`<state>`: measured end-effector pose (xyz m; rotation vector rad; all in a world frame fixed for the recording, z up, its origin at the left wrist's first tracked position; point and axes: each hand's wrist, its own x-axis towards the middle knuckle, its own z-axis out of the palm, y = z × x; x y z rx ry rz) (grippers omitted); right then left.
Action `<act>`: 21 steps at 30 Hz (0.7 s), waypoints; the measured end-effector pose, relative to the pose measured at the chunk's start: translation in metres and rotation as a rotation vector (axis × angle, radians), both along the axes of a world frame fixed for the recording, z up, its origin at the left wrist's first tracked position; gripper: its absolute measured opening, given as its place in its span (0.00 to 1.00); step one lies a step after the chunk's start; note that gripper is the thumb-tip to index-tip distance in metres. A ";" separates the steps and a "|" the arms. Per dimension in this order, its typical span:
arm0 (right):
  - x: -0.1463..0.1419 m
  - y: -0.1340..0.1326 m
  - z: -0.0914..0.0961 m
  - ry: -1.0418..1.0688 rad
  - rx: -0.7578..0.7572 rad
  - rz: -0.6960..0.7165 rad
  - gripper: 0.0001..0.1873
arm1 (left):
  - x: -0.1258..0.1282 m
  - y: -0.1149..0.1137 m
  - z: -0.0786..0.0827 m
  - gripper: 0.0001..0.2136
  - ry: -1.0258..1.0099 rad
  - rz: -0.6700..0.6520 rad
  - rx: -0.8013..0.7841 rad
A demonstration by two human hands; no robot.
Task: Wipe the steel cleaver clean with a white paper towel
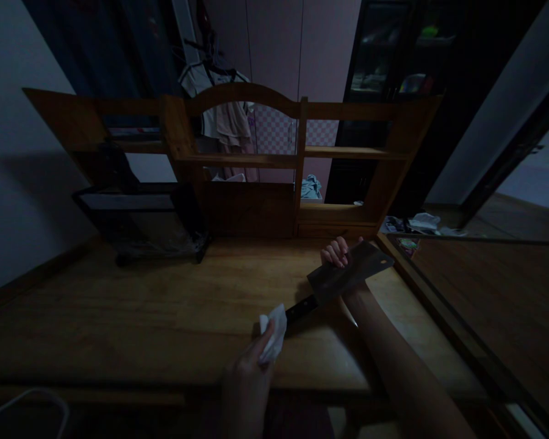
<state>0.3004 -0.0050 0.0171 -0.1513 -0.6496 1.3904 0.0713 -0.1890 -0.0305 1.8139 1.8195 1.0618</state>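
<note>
Dim light fills this room, and the long wooden table (132,317) runs out under my arms toward a wooden shelf unit with an arched top (242,100) standing at its far edge. My right hand (337,251) is closed over the top edge of the broad dark steel cleaver blade (350,274), fingers curled over the spine, so the blade is carried flat-side up and clear of the table rather than lying on it; gripping the spine keeps my fingers away from the cutting edge. The cleaver's black handle (301,308) points back toward me, and my left hand (247,378) meets it there, pinching a crumpled white tissue (273,332) between thumb and fingers, the tissue touching or just beside the handle's end. Holding the blade end leaves the handle free for the tissue. Clothes on a hanger (229,122) show behind the shelf, and a black wire rack (137,213) stands at the left, well apart from my hands
</note>
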 end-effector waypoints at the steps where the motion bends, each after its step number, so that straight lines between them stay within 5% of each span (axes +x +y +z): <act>1: 0.000 -0.001 0.001 -0.008 -0.007 -0.003 0.30 | -0.001 0.001 0.001 0.20 0.010 -0.010 -0.017; 6: -0.001 -0.008 0.005 -0.020 -0.010 0.027 0.29 | -0.004 0.001 0.010 0.18 0.043 -0.066 -0.064; 14: 0.000 -0.003 -0.001 0.022 0.004 0.079 0.28 | -0.016 -0.003 0.024 0.22 0.193 -0.034 0.194; 21: 0.002 0.002 -0.004 0.095 0.106 0.209 0.28 | 0.018 0.020 0.015 0.29 0.354 -0.334 0.230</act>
